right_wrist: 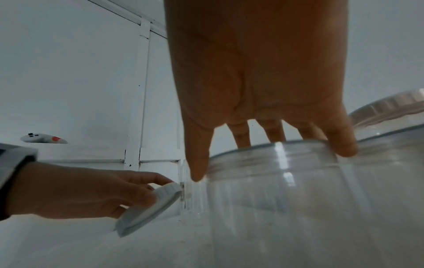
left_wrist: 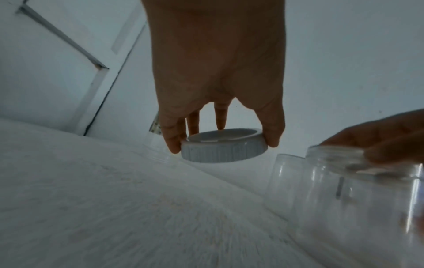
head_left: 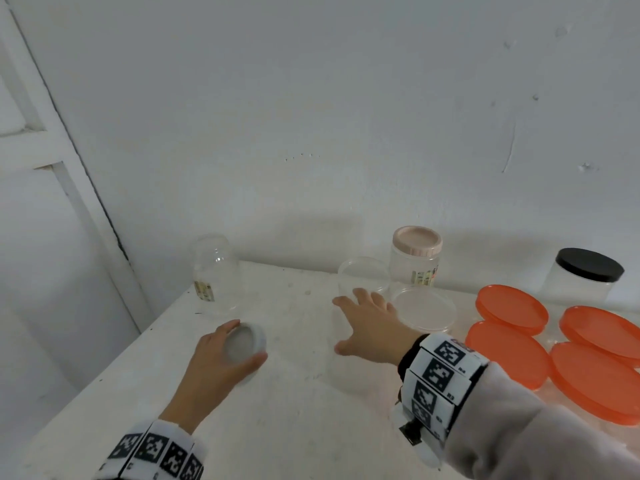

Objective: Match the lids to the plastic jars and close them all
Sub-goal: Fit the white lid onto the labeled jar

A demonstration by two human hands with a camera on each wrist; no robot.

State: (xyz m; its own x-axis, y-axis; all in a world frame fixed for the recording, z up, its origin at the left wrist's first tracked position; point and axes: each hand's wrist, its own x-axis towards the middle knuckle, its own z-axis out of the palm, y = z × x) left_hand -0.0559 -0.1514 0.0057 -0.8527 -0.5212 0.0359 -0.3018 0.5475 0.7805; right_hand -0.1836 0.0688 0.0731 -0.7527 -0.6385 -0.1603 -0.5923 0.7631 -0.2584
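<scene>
Left hand (head_left: 221,362) gripping white lid (left_wrist: 223,146) by its rim, off the surface (head_left: 277,427). Right hand (head_left: 374,323) clutching open clear jar (right_wrist: 298,190) from above, just beside. Pairing step underway; next, likely bring lid over mouth, then twist.

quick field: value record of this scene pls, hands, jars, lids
left hand: grips white ribbed lid by its rim, above the table
right hand: grip on the mouth of an open clear jar
closed jars: pink-lidded jar, black-lidded jar
open jar at back left: clear, labelled
orange lids: four, right side
</scene>
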